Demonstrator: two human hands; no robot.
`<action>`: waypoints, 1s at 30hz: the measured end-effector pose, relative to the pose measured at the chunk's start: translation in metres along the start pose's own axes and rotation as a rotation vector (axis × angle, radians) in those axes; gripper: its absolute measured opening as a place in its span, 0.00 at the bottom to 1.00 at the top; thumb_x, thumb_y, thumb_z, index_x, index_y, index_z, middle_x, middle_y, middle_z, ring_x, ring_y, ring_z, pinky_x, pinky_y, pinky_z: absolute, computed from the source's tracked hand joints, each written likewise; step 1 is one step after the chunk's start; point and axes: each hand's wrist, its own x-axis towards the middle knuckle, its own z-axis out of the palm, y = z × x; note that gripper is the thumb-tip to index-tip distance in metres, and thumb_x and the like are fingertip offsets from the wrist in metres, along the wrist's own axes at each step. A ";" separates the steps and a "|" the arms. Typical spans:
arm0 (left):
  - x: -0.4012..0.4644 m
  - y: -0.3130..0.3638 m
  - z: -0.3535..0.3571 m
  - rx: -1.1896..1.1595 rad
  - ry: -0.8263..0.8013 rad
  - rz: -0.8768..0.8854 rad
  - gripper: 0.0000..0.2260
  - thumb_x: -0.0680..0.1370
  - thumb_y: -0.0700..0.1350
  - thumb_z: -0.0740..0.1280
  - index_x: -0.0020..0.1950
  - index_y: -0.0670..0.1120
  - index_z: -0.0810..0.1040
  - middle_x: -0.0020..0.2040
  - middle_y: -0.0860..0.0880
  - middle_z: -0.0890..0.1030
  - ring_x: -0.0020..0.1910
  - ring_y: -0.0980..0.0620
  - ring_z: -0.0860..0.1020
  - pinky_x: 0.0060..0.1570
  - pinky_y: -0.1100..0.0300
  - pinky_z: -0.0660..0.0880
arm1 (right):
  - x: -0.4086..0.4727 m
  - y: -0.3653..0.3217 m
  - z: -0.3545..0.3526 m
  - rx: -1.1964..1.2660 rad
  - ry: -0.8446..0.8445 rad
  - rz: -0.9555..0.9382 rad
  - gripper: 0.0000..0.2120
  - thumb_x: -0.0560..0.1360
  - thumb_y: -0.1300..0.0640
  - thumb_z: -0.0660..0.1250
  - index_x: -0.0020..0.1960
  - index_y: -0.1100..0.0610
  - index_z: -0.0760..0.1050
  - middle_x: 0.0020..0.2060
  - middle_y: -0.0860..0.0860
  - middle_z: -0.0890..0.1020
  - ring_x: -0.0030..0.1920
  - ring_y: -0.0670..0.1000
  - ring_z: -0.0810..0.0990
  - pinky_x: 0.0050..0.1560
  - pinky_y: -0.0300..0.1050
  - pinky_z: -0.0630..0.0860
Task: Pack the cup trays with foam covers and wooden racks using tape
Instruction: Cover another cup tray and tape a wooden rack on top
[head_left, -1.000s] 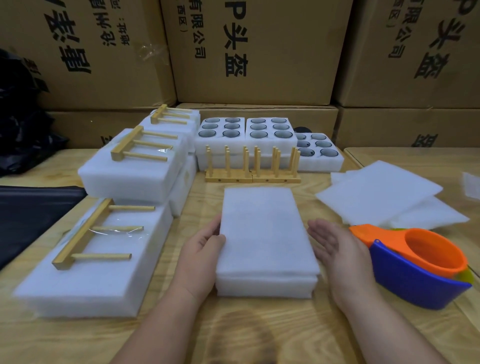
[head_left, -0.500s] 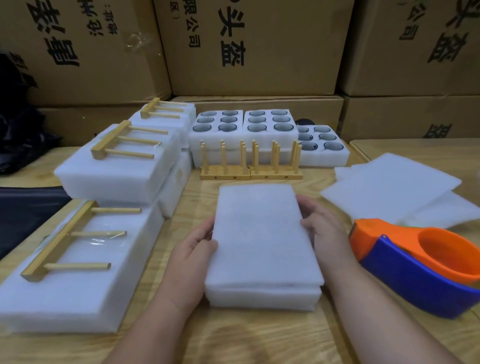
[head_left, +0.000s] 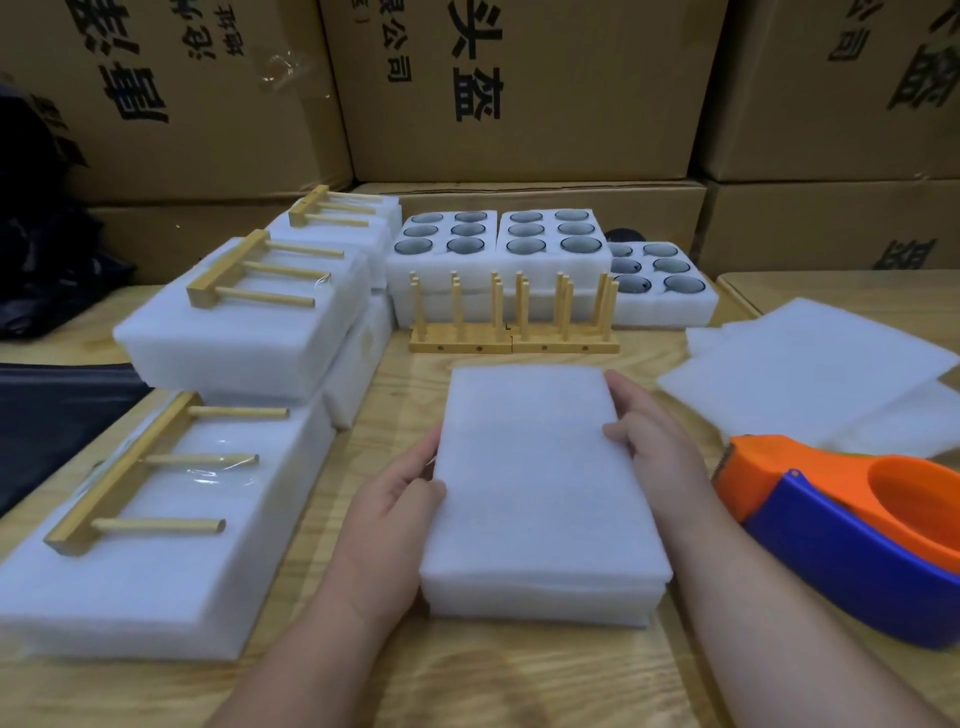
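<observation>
Large black Chinese print on the brown corrugated cardboard cartons (head_left: 519, 88) stacked behind the table — all upside down. On the middle carton: 头盔 in big characters, smaller 公司 beside them. Similar big characters on the left carton (head_left: 171, 98) and right carton (head_left: 841, 83), cut off or blurred — not readable with certainty. No other legible text.

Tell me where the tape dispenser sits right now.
In the head view, the tape dispenser lies on the table at the far right, just beyond the right hand and in front of the loose foam sheets.
</observation>
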 end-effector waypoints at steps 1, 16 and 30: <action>0.000 0.000 0.000 0.003 -0.005 -0.010 0.27 0.70 0.40 0.58 0.60 0.64 0.83 0.58 0.55 0.85 0.56 0.57 0.83 0.44 0.68 0.78 | 0.000 0.000 -0.001 0.006 0.009 0.004 0.28 0.66 0.64 0.58 0.52 0.38 0.84 0.52 0.42 0.87 0.50 0.46 0.86 0.39 0.38 0.81; 0.086 0.074 -0.004 0.285 0.359 -0.008 0.12 0.69 0.52 0.67 0.49 0.58 0.85 0.47 0.53 0.86 0.46 0.52 0.84 0.50 0.48 0.82 | 0.001 0.000 0.000 0.139 0.257 0.055 0.21 0.71 0.46 0.64 0.62 0.47 0.79 0.63 0.46 0.82 0.61 0.44 0.82 0.66 0.49 0.75; 0.229 0.030 -0.001 1.006 0.269 -0.230 0.08 0.74 0.47 0.70 0.43 0.42 0.80 0.36 0.44 0.85 0.40 0.44 0.86 0.44 0.53 0.83 | 0.008 0.007 0.006 0.218 0.397 0.082 0.12 0.83 0.57 0.58 0.56 0.53 0.81 0.51 0.48 0.87 0.54 0.45 0.86 0.59 0.49 0.77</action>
